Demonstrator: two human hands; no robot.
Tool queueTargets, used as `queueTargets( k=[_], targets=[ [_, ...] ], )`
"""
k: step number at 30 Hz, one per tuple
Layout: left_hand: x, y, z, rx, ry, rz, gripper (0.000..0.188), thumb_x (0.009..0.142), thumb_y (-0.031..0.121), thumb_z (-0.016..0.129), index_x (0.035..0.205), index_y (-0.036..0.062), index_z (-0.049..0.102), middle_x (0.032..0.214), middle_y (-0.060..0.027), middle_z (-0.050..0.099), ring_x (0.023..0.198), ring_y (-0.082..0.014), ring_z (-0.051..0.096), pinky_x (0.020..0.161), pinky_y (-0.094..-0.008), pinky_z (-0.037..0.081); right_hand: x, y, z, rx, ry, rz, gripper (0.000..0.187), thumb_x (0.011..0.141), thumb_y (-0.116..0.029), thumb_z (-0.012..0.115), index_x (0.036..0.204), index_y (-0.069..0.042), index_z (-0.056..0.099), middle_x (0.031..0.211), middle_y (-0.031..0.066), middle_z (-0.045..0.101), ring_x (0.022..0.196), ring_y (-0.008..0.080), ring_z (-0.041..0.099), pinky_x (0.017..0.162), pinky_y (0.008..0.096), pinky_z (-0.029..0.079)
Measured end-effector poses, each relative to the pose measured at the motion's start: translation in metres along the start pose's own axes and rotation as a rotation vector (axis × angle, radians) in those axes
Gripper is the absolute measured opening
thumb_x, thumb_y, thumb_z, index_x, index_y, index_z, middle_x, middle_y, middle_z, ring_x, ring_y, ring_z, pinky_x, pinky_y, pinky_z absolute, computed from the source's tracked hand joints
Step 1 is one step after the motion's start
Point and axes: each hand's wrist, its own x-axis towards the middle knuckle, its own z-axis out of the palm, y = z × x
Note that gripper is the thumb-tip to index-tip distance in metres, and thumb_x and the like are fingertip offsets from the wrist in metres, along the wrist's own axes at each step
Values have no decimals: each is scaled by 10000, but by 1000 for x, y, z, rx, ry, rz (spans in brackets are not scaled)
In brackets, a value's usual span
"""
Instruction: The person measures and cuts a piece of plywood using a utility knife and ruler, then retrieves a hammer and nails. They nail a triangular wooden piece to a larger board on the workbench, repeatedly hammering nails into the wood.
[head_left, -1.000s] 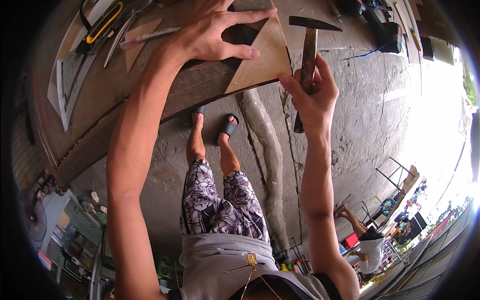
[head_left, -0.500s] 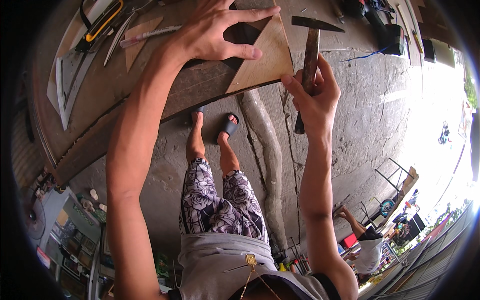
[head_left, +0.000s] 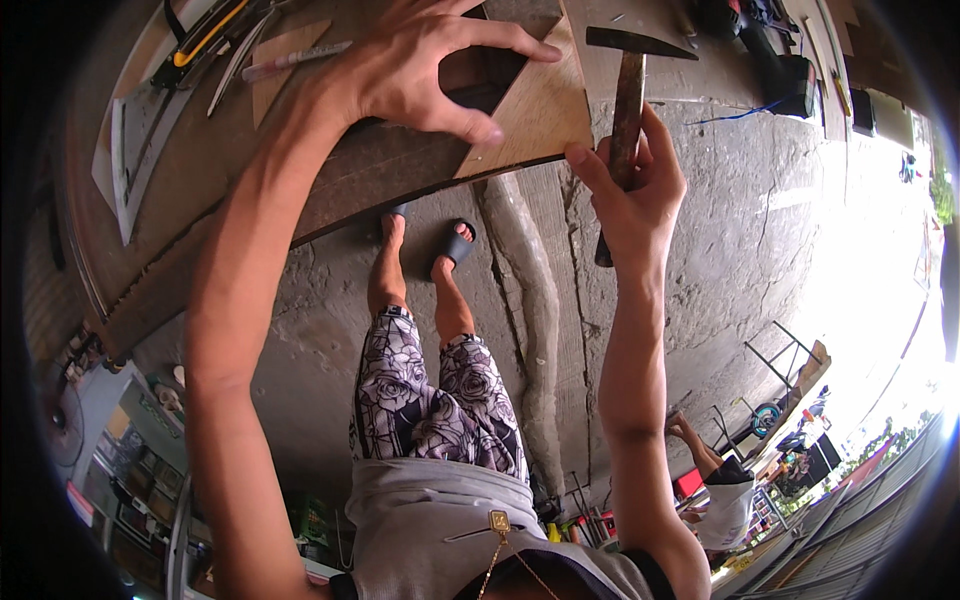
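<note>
Left hand (head_left: 425,65) spread, fingers arched, thumb and fingertips pressing down on a triangular plywood piece (head_left: 535,110) at the near edge of the workbench (head_left: 330,190). Right hand (head_left: 635,185) wrapped round the wooden handle of a claw hammer (head_left: 625,95), grip about mid-handle; the hammer stands just right of the triangle, its dark steel head level with the triangle's far end, not touching it as far as I can tell.

Progress, judged: piece is positioned and pinned by hand, hammer is up and ready. No nail visible in the triangle or between the fingers; too small to tell for sure. So the fixing looks still to be done.

Triangle: light tan, flat, thin, clean cut edges; one corner reaches the workbench edge near the right thumb. It lies over a darker board. Dark triangular gap just under the left palm.

Left of the triangle on the workbench: a marker pen (head_left: 295,60), a yellow-handled tool (head_left: 205,40), a pale framing square (head_left: 125,150). Below the workbench edge: cracked concrete floor (head_left: 740,240), the person's feet in sandals (head_left: 455,245).
</note>
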Motion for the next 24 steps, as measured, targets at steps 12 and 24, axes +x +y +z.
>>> queueTargets(
  k=[12, 24],
  targets=[
    [-1, -12, 0, -41, -90, 0, 800, 607, 610, 811, 1324, 325, 599, 1606, -199, 157, 1468, -504, -21, 1149, -694, 62, -66, -14, -16, -163, -68, -98, 451, 919, -168, 700, 1316, -5, 562, 734, -32, 566, 611, 17, 436, 550, 184, 380],
    [0, -9, 0, -17, -54, 0, 800, 598, 536, 856, 1332, 349, 599, 1606, -175, 174, 1471, -494, -10, 1172, -653, 83, -10, -1, 7, 61, 119, 110, 343, 845, -139, 789, 1092, 1, 596, 688, -81, 514, 601, -3, 405, 526, 170, 313]
  ],
)
